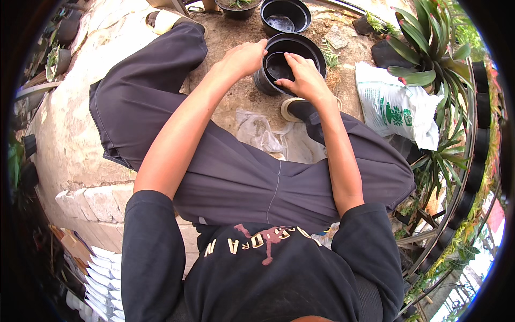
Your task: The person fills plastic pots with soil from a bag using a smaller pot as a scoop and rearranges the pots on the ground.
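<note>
A smaller black plastic pot (277, 67) sits inside a larger black plastic pot (320, 56) on the ground beyond my legs. My right hand (303, 76) spans the smaller pot's right side, fingers at its far rim and thumb at its near edge. At the left rims of both pots, my left hand (246, 58) is bent with its fingertips curled over; its palm side is hidden. Just beyond stands another black pot (299, 20) with holes in its base. A black pot holding soil and a small plant (238, 9) is to its left.
A white printed sack (386, 104) leans at the right near broad-leaved plants (420, 48) and a curved metal rack. Crumpled clear plastic (259, 131) lies between my legs. Small spiky plants (330, 56) lie beside the nested pots. White packets (102, 277) are stacked at lower left.
</note>
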Available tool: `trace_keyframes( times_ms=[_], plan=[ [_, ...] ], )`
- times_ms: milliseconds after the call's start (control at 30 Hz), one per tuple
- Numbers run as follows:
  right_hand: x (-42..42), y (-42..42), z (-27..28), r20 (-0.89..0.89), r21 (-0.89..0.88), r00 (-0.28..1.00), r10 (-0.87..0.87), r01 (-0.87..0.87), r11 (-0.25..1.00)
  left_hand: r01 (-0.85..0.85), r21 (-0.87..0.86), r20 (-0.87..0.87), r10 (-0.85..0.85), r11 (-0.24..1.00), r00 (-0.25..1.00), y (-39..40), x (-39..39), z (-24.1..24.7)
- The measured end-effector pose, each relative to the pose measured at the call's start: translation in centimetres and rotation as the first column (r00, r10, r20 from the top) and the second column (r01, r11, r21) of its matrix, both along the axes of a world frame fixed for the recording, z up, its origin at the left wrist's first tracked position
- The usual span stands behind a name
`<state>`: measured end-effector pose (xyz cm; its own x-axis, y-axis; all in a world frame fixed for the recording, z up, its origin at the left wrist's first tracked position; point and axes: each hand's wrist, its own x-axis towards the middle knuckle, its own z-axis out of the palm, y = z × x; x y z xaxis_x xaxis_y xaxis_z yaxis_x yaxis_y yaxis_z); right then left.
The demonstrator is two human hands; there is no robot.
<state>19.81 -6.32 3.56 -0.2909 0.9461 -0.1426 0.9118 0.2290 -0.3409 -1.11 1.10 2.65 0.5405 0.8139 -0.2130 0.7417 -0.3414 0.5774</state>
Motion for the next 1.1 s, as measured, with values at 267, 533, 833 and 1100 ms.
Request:
trace_keyframes(
  times_ms=[267,533,833,1100],
  plan=[
    [2.0,2.0,6.7,-0.070,0.322,0.994,-0.083,0.101,0.941,-0.010,-0.015,-0.013,0.009,1.000,1.000,-0.2,-0.2,-0.1],
    [-0.7,0.2,0.5,0.081,-0.008,0.989,-0.125,0.126,0.992,0.002,0.014,0.018,-0.002,1.000,1.000,0.2,-0.1,-0.2],
    [1.6,0.6,1.1,0.070,-0.056,0.994,-0.089,0.092,0.994,-0.001,-0.046,-0.037,-0.001,0.999,0.999,-0.2,0.5,0.3],
    [0.6,0.4,0.9,0.041,-0.145,0.997,-0.061,0.066,0.987,0.016,-0.007,0.007,-0.015,1.000,1.000,0.0,0.2,-0.3]
  ],
)
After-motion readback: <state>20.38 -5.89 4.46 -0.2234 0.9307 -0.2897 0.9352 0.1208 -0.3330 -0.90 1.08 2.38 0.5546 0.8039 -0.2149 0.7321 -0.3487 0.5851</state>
